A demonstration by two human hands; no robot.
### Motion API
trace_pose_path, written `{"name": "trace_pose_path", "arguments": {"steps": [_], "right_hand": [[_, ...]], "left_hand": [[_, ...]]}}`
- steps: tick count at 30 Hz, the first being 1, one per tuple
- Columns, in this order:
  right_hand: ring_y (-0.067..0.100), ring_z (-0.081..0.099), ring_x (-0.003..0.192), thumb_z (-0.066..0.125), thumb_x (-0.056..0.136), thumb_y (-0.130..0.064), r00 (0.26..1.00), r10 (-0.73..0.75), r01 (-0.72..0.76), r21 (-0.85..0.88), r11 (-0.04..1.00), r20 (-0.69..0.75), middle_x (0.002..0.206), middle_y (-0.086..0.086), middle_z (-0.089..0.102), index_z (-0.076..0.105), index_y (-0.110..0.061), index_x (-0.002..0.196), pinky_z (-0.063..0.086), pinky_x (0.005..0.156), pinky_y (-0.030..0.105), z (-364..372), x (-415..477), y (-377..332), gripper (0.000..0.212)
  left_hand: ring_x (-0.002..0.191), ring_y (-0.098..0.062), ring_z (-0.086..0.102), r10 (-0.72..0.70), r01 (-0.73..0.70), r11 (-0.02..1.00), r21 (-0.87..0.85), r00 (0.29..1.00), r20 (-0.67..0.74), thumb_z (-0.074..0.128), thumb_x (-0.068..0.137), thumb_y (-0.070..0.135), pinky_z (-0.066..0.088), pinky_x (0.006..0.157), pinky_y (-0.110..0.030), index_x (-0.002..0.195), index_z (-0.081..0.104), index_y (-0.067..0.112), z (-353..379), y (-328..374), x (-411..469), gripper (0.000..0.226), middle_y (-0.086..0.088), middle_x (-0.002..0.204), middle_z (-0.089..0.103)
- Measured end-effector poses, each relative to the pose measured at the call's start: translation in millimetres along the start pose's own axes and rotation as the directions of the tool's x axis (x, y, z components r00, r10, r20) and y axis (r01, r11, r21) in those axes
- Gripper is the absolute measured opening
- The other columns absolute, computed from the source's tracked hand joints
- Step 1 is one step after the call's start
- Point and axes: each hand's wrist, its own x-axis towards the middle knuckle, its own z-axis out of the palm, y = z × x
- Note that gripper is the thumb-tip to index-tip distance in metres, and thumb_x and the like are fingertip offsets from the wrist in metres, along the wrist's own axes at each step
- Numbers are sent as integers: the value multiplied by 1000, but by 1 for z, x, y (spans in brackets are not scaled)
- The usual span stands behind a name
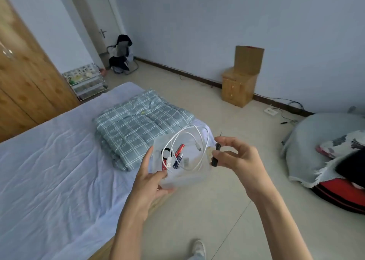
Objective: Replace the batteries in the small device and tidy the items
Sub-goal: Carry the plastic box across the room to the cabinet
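Observation:
My left hand (150, 180) grips a clear plastic box (183, 177) from its near left corner, held in the air over the bed's edge. Inside the box lie a coiled white USB cable (189, 139), a red battery (179, 150), a blue battery (177, 160) and a black ring (166, 152). My right hand (243, 157) pinches a small black cylindrical device (215, 155) just beside the box's right wall. A thin metal tip sticks up above my right fingers.
A bed with a pale sheet (49, 170) fills the left, with a folded checked quilt (138, 125) on it. A small wooden cabinet (237, 87) stands by the far wall. A covered pile (325, 141) lies on the floor at right. My shoe (198, 248) is below.

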Motion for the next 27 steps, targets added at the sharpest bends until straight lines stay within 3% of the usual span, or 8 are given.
{"name": "trace_pose_path", "arguments": {"steps": [3, 7, 8, 10, 14, 19, 23, 27], "right_hand": [[39, 80, 88, 83, 89, -9, 996, -11, 11, -2, 1000, -88, 114, 15, 75, 79, -27, 113, 48, 114, 62, -24, 41, 0, 30], [35, 81, 86, 83, 89, -7, 981, -33, 32, -7, 999, -189, 100, 6, 79, 79, -23, 114, 47, 115, 63, -43, 105, -7, 30], [34, 81, 85, 83, 89, -7, 977, -41, 40, -7, 999, -211, 105, 10, 78, 79, -22, 114, 47, 115, 62, -46, 123, -11, 30], [33, 81, 82, 83, 89, -6, 966, -63, 64, -4, 998, -249, 114, 13, 75, 79, -20, 113, 49, 113, 63, -53, 157, -23, 29], [31, 81, 81, 82, 90, -3, 948, -86, 92, 5, 996, -306, 119, 11, 76, 78, -16, 110, 51, 112, 62, -62, 226, -45, 25], [34, 81, 82, 80, 90, 0, 932, -78, 86, 7, 996, -353, 115, 18, 77, 78, -14, 112, 54, 108, 59, -64, 299, -53, 25], [34, 81, 82, 81, 90, -2, 930, -55, 61, 3, 998, -364, 107, 8, 79, 79, -16, 110, 52, 109, 62, -68, 344, -47, 25], [33, 80, 79, 81, 90, 1, 929, -37, 38, -4, 999, -367, 104, 9, 76, 78, -13, 114, 55, 105, 64, -78, 391, -42, 28]], "left_hand": [[121, -52, 65, -8, 6, 1000, 29, 998, 67, 65, 100, 1, 67, 83, -53, 142, 47, 72, 34, 15, 55, 84, -10, 109, 61], [101, -35, 74, 0, -12, 997, 78, 989, 147, 64, 101, 3, 67, 84, -53, 142, 47, 72, 71, 47, 129, 82, -21, 104, 64], [105, -35, 77, 3, -15, 997, 79, 987, 160, 64, 101, 3, 67, 84, -54, 144, 47, 70, 79, 56, 148, 82, -24, 114, 69], [108, -33, 78, 13, -28, 997, 72, 980, 198, 66, 100, 3, 67, 84, -55, 146, 47, 68, 94, 75, 186, 81, -12, 134, 69], [103, -27, 80, 49, -74, 994, 86, 964, 261, 67, 101, 7, 68, 81, -52, 146, 47, 68, 120, 112, 257, 79, 0, 131, 68], [107, -26, 79, 53, -78, 995, 67, 948, 314, 71, 99, 13, 68, 73, -44, 141, 50, 70, 140, 146, 328, 74, 1, 156, 56], [108, -24, 79, 51, -74, 996, 51, 935, 351, 74, 100, 22, 68, 71, -41, 133, 49, 74, 153, 157, 370, 67, 3, 155, 56], [93, -16, 82, 39, -66, 996, 67, 937, 347, 72, 101, 20, 68, 71, -42, 137, 47, 72, 168, 162, 414, 68, 2, 143, 63]]}}
